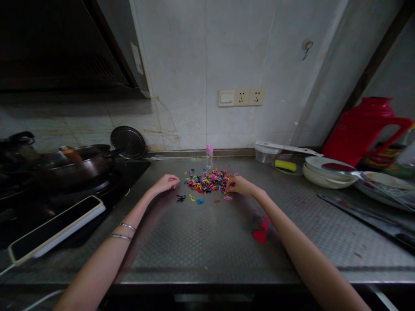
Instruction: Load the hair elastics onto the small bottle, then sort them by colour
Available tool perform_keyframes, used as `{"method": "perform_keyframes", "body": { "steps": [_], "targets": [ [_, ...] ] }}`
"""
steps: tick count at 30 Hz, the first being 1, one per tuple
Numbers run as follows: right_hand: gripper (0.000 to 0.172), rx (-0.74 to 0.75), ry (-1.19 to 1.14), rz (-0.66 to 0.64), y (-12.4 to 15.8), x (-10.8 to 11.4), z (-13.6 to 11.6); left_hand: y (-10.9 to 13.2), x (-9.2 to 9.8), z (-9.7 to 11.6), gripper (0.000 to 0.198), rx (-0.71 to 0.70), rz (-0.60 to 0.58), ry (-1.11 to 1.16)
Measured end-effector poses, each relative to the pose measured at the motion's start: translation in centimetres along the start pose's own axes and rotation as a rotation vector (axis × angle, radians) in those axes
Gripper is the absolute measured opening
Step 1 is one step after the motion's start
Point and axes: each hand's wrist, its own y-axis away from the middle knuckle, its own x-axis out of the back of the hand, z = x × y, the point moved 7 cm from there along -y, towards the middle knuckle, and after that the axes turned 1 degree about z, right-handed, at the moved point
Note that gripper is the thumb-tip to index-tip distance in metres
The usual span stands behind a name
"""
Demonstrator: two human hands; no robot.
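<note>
A heap of small colourful bands (209,181), which look like hair elastics, lies on the steel counter (194,246). In front of it sit small single-colour groups: black bands (180,198), yellow bands (192,198), blue bands (200,201), red bands (217,201) and pink bands (228,198). My right hand (240,185) is at the heap's right edge, its fingertips pinched; what they hold is too small to name. Left of the heap, my left hand (166,183) rests apart from it with fingers drawn together, their contents hidden. Behind the heap stands a clear bottle with pink cap (209,157).
A red torn piece (261,231) lies near my right forearm. To the right are stacked bowls (327,177), a yellow sponge (285,166) and a red thermos (359,129). At left, a phone (58,229) and a pan (78,166) sit by the stove.
</note>
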Motion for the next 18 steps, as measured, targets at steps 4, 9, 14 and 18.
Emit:
{"method": "perform_keyframes", "body": {
  "steps": [4,9,14,18],
  "targets": [
    [0.015,0.005,0.002,0.020,0.1,0.2,-0.3,-0.1,-0.2,-0.6,0.040,0.014,-0.002,-0.003],
    [0.018,0.007,-0.010,0.024,0.3,0.9,-0.7,0.2,-0.3,-0.2,0.037,0.034,0.006,-0.026],
    [0.020,0.010,-0.020,0.034,0.6,1.5,-0.8,0.3,-0.3,0.1,0.034,0.044,0.025,-0.051],
    [0.022,0.007,-0.036,0.031,1.0,2.2,-1.1,0.0,-0.3,-0.4,0.034,0.008,0.043,-0.084]
  ]
}}
